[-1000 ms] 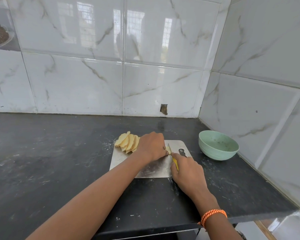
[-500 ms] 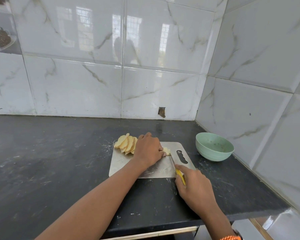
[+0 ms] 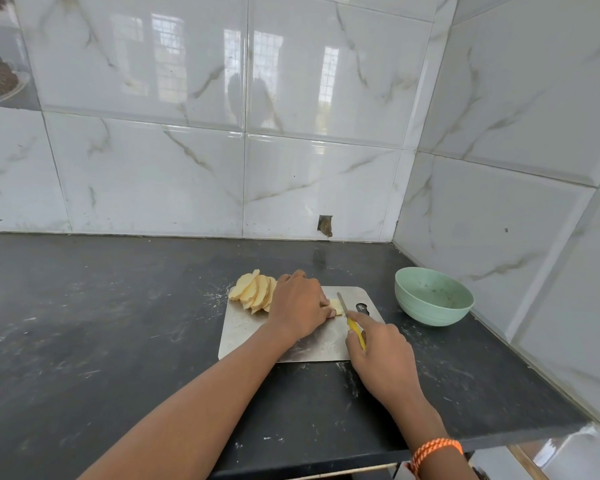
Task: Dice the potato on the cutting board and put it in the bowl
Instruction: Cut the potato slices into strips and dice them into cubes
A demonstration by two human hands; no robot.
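Potato piece (image 3: pixel 336 305) lay on steel cutting board (image 3: pixel 243 327), left hand (image 3: pixel 298 306) curled over it, right hand (image 3: pixel 378 355) gripped yellow-handled knife (image 3: pixel 350 320) beside it, fanned slices (image 3: pixel 253 291) at board's far-left corner, green bowl (image 3: pixel 433 296) stood apart to the right.

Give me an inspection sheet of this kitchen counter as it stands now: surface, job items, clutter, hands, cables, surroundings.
Surface: dark countertop, scuffed with pale smears and specks.
Job's things: metal cutting board lies on the countertop; a fan of potato slices sits at its far left corner, partly over the edge; a small potato piece is under the knife; green bowl stands right of the board, no potato seen in it.
Clutter: nothing seen.
Hands: left hand holds down the potato piece; right hand grips the yellow-handled knife.
Cables: nothing seen.
Surroundings: glossy marble-look wall tiles in a corner; small hole low in the back wall.
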